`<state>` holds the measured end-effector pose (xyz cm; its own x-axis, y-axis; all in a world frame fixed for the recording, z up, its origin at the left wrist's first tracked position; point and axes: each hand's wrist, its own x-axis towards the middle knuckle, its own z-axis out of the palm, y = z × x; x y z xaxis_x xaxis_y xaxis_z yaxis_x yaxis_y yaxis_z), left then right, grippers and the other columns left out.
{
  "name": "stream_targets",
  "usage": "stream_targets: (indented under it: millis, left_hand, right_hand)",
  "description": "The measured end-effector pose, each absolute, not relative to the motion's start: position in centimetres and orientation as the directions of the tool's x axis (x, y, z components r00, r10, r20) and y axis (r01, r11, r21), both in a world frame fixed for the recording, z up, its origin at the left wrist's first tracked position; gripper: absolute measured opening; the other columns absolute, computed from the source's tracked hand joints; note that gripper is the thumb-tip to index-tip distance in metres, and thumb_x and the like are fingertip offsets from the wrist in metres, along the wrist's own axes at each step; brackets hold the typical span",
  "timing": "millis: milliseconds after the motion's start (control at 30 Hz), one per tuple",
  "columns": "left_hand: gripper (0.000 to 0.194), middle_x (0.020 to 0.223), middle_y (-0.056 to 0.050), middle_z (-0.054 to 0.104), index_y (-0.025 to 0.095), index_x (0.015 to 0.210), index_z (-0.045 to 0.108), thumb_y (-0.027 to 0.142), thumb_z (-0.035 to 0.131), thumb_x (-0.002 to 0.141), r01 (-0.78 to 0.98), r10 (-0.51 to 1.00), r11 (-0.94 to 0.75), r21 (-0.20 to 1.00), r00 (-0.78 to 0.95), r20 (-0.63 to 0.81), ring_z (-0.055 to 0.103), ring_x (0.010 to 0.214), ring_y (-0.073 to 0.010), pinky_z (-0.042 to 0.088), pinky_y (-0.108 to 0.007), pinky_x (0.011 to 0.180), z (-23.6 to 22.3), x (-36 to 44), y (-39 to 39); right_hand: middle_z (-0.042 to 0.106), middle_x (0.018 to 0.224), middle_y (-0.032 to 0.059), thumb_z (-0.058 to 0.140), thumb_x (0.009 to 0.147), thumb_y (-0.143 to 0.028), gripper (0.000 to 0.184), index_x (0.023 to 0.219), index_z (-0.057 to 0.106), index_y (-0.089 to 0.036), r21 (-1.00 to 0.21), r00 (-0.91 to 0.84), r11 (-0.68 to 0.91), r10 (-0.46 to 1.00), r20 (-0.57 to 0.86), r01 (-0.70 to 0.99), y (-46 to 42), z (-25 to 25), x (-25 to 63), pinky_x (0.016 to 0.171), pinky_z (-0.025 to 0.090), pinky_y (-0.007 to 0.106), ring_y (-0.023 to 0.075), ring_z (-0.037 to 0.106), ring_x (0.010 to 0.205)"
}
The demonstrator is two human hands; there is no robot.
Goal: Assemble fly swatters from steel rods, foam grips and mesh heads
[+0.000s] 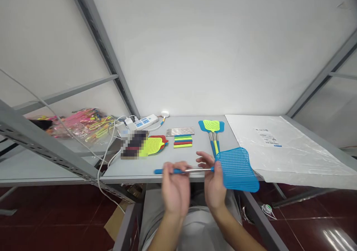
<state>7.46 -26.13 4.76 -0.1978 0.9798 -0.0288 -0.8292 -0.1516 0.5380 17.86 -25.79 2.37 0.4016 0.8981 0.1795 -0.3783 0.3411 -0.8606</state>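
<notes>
Between my two hands a blue fly swatter (pixel 237 169) lies sideways above the table's front edge, its wide perforated head to the right. My left hand (pixel 176 186) grips its blue handle, whose end sticks out to the left. The fingers of my right hand (pixel 213 182) close on the neck where the metal rod meets the head. Beyond the right hand lie several assembled swatters (pixel 213 126) with blue and yellow-green heads, stacked together. Coloured handle grips (pixel 183 141) lie in a row, with metal rods (pixel 180 131) behind them. Loose swatter heads (pixel 153 145) are piled to their left.
A power strip (pixel 145 122) with white cables stands at the back left. Beside the loose heads is a pixelated dark object (pixel 134 145). White plastic wrapping (pixel 292 147) covers the table's right side. A metal post (pixel 50 147) rises at left, near bagged colourful items (pixel 83 124).
</notes>
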Motion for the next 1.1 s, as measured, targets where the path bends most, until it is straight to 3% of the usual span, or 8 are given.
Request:
stream_targets:
  millis: [267,367,533,700,800,900,1000,1100]
  left_hand:
    - [0.027,0.097,-0.006,0.069,0.019,0.074,0.054,0.039,0.057,0.092,-0.743,0.995,-0.095,0.662,-0.084,0.048,0.061,0.097,-0.0189,0.047,-0.033,0.087,4.4,7.0,-26.1]
    - [0.015,0.100,-0.005,0.068,0.020,0.083,0.057,0.033,0.064,0.089,-0.626,0.994,-0.105,0.773,-0.075,0.074,0.062,0.086,-0.0154,0.048,-0.030,0.082,4.3,5.4,-25.4]
    - [0.021,0.087,0.000,0.062,0.021,0.086,0.054,0.041,0.057,0.093,-0.317,0.982,0.002,0.948,0.181,0.059,0.053,0.050,-0.0079,0.041,-0.023,0.052,3.9,4.1,-25.3]
    - [0.026,0.083,0.002,0.053,0.022,0.102,0.059,0.045,0.060,0.090,0.011,0.910,0.068,0.998,0.410,-0.066,0.042,0.053,-0.0064,0.033,-0.019,0.048,3.2,4.8,-26.3]
    - [0.033,0.065,0.006,0.042,0.020,0.105,0.058,0.050,0.051,0.094,-0.027,0.880,0.141,0.990,0.461,-0.113,0.033,0.050,-0.0077,0.029,-0.018,0.046,2.4,6.8,-26.4]
    - [0.036,0.074,0.002,0.051,0.020,0.106,0.058,0.052,0.052,0.093,-0.151,0.945,0.156,0.976,0.312,-0.102,0.038,0.054,-0.0088,0.037,-0.019,0.051,1.9,9.4,-25.6]
    - [0.038,0.076,0.001,0.054,0.020,0.109,0.058,0.054,0.048,0.094,-0.159,0.964,0.183,0.970,0.225,-0.145,0.040,0.055,-0.0098,0.040,-0.021,0.055,2.0,11.7,-23.8]
    - [0.041,0.075,0.000,0.055,0.020,0.110,0.059,0.053,0.039,0.098,-0.050,0.945,0.130,0.990,0.307,-0.109,0.047,0.062,-0.0133,0.044,-0.024,0.062,2.8,13.5,-21.7]
  right_hand:
    - [0.066,0.115,0.0048,0.030,0.100,-0.053,0.049,0.124,0.065,-0.029,-0.875,0.233,0.286,0.950,0.206,-0.390,-25.9,1.9,17.8,0.089,0.043,0.040,0.0204,0.059,0.094]
    - [0.069,0.105,0.0041,0.030,0.100,-0.053,0.049,0.121,0.067,-0.028,-0.873,0.245,0.289,0.948,0.204,-0.394,-25.5,2.1,19.1,0.090,0.042,0.038,0.0193,0.060,0.092]
    - [0.070,0.096,0.0056,0.031,0.100,-0.051,0.051,0.110,0.073,-0.023,-0.867,0.349,0.336,0.914,0.206,-0.367,-24.6,2.7,21.4,0.088,0.043,0.037,0.0209,0.060,0.095]
    - [0.070,0.096,0.0055,0.026,0.101,-0.052,0.055,0.109,0.073,-0.023,-0.901,0.310,0.290,0.932,0.188,-0.323,-24.9,2.8,21.4,0.086,0.045,0.035,0.0192,0.060,0.089]
    - [0.068,0.105,0.0046,0.034,0.101,-0.050,0.045,0.126,0.063,-0.027,-0.939,0.191,0.250,0.959,0.207,-0.238,-25.4,2.2,20.3,0.089,0.047,0.033,0.0177,0.060,0.093]
    - [0.062,0.122,0.0037,0.044,0.099,-0.044,0.040,0.137,0.050,-0.032,-0.972,0.116,0.190,0.978,0.175,-0.137,-25.3,1.3,20.0,0.099,0.044,0.031,0.0173,0.056,0.112]
    - [0.059,0.126,0.0040,0.046,0.099,-0.042,0.031,0.125,0.058,-0.030,-0.988,0.177,0.151,0.973,0.146,-0.017,-24.4,0.8,21.2,0.103,0.041,0.030,0.0180,0.053,0.120]
    - [0.063,0.116,0.0040,0.052,0.096,-0.042,0.024,0.109,0.064,-0.027,-0.987,0.304,0.143,0.940,0.157,0.068,-23.2,0.9,23.3,0.099,0.043,0.028,0.0186,0.056,0.113]
